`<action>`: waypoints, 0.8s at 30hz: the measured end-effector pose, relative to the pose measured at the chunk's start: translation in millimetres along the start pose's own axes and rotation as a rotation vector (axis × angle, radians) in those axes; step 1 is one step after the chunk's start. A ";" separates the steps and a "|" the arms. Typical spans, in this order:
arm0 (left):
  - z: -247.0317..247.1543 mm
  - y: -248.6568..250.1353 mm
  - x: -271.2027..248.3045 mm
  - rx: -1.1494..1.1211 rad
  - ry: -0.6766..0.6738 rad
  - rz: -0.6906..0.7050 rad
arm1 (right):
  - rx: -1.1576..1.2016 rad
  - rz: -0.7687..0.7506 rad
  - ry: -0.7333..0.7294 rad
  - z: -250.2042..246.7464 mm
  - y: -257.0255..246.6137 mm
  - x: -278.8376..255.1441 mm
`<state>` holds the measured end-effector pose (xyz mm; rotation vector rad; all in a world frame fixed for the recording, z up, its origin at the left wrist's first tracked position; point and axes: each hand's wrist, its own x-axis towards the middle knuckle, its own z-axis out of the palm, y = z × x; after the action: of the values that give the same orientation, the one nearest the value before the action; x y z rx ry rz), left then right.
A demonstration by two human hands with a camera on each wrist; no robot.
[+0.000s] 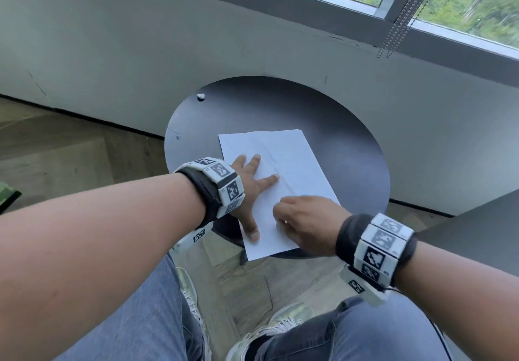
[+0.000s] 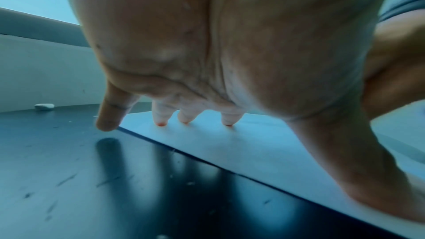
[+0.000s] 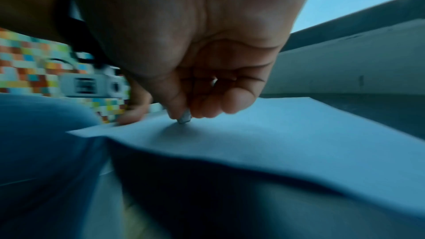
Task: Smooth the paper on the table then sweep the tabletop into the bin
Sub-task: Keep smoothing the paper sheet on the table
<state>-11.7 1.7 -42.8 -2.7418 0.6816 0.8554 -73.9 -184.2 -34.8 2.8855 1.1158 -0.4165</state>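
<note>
The sheet of white paper (image 1: 276,181) lay on the round black table (image 1: 351,147), its long axis running from the far left toward the person's near right, and its near short edge hung past the table's rim over the floor. The left hand (image 1: 247,189) lay flat and spread on the sheet's left half, fingers straight, the little finger (image 2: 108,115) just off the paper's left edge on bare tabletop and the thumb pointing back toward the overhang. The right hand (image 1: 304,223) sat on the near right part of the sheet with its fingers curled under, thumbnail (image 3: 185,116) and knuckles pressing down; it held nothing that the views showed. A fold line ran lengthwise between the two hands, so the smoothing stroke would probably follow that crease away from the body, with the right hand nearer to it. Open tabletop lay beyond the far edge and to the right. A small white scrap (image 1: 200,96) sat well apart near the far left rim, still to be swept. No bin was in view.
</note>
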 end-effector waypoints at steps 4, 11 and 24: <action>-4.1 5.5 -0.1 0.031 -0.023 -0.013 | -0.001 0.055 -0.034 2.2 -1.9 -0.9; -3.6 3.2 -3.3 0.022 -0.028 -0.014 | 0.003 0.336 0.057 -5.7 35.9 29.7; -2.5 2.4 -0.5 0.068 -0.016 -0.003 | 0.093 0.465 0.012 -4.9 42.3 16.7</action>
<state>-12.0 -1.0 -40.6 -2.6722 0.6897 0.8373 -32.9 -204.1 -37.6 3.0936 0.4045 -0.4351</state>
